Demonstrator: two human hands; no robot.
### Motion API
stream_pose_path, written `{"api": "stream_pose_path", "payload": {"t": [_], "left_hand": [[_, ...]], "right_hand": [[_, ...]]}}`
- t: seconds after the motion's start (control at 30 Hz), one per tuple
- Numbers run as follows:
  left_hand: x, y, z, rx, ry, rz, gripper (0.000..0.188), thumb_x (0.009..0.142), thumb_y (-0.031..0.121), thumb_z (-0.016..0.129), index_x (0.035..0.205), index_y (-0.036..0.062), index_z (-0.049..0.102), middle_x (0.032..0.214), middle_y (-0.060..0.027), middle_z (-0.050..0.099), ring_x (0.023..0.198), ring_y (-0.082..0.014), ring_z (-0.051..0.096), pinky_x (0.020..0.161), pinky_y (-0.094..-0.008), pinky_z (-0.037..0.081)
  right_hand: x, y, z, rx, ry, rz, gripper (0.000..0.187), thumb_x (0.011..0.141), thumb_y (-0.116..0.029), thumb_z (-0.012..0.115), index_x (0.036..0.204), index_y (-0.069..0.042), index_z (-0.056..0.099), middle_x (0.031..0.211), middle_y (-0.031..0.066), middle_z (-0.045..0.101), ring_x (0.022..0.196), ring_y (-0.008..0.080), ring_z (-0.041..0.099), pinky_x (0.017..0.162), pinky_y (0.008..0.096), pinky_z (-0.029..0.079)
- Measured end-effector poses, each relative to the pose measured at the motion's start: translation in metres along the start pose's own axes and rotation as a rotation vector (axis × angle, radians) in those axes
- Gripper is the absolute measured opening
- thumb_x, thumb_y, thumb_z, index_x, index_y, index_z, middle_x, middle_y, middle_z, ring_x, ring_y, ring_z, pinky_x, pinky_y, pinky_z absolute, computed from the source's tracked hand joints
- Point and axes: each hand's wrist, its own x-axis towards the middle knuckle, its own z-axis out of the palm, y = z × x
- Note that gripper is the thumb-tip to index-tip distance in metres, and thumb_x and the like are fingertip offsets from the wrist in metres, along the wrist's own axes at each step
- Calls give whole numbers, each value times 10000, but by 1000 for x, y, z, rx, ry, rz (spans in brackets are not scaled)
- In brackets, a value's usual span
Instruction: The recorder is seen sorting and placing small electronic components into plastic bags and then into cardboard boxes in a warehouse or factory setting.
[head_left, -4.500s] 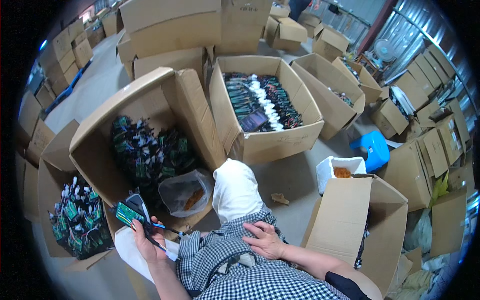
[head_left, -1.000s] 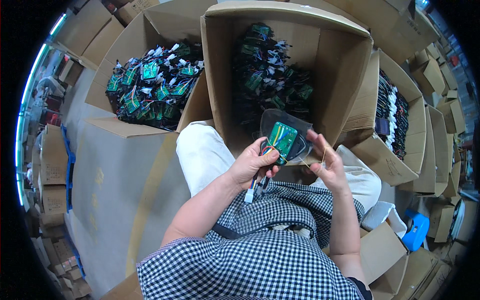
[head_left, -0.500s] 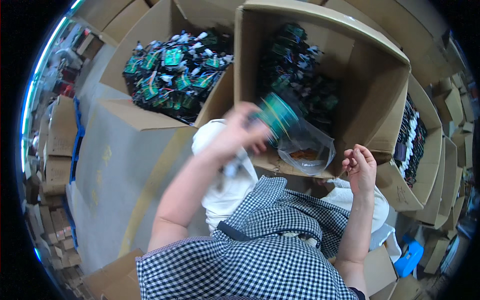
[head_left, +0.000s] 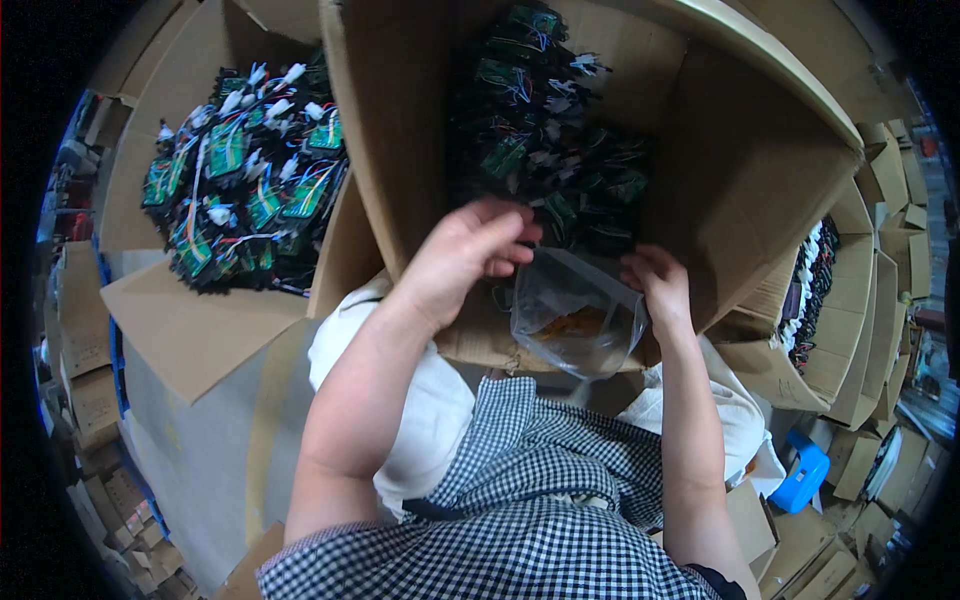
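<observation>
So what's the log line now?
left hand: beside clear bag; right hand: at bag's right edge; orange stuff: in bag; circuit boards: in box

Access to the large carton point(head_left: 760, 190) is open above its right inner side; the heap of circuit boards point(head_left: 555, 165) obstructs the centre, the plastic bag point(head_left: 580, 310) the front between left hand point(head_left: 462, 248) and right hand point(head_left: 662, 288), and the raised left wall point(head_left: 365, 130) bars sideways passage.
</observation>
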Motion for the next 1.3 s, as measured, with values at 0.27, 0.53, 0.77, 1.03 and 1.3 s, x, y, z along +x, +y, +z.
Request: {"api": "stream_pose_path", "payload": {"t": [0.27,0.53,0.77,1.03,1.3], "left_hand": [[23,-18,7,196,-128,-30,423,910,310,569,1182,-11,515,1077,-101,596,927,-166,556,852,-301,452],[29,-14,5,185,-58,-36,312,904,224,578,1146,33,530,1023,-83,601,839,-155,594,750,-282,486],[32,-19,3,241,-69,-30,354,893,255,583,1156,25,523,1052,-105,604,879,-198,614,773,-304,495],[28,-15,12,699,45,225,294,868,167,593,1110,4,558,980,-142,627,867,-218,631,762,-311,502],[7,3,35,1330,124,1025,809,622,243,785,1324,162,390,1365,-114,384,1267,-295,388,1064,-522,268]], "right_hand": [[181,7,20,-1299,227,-584,475,860,-117,570,1324,-124,468,1337,151,473,1214,365,453,913,462,459],[278,38,-32,-1832,161,-655,644,736,-91,630,1349,-137,436,1223,115,534,1189,311,443,985,441,375],[239,-4,-19,-1912,-83,-694,265,741,-106,632,1005,-85,647,992,102,633,1030,253,559,923,397,416],[87,-129,31,-1980,-156,-471,319,745,-182,669,1049,-89,650,1034,79,649,1016,274,584,937,423,416],[-23,-166,18,-683,-435,-352,482,804,-260,687,1142,67,583,1041,145,653,944,187,611,851,285,479]]}}
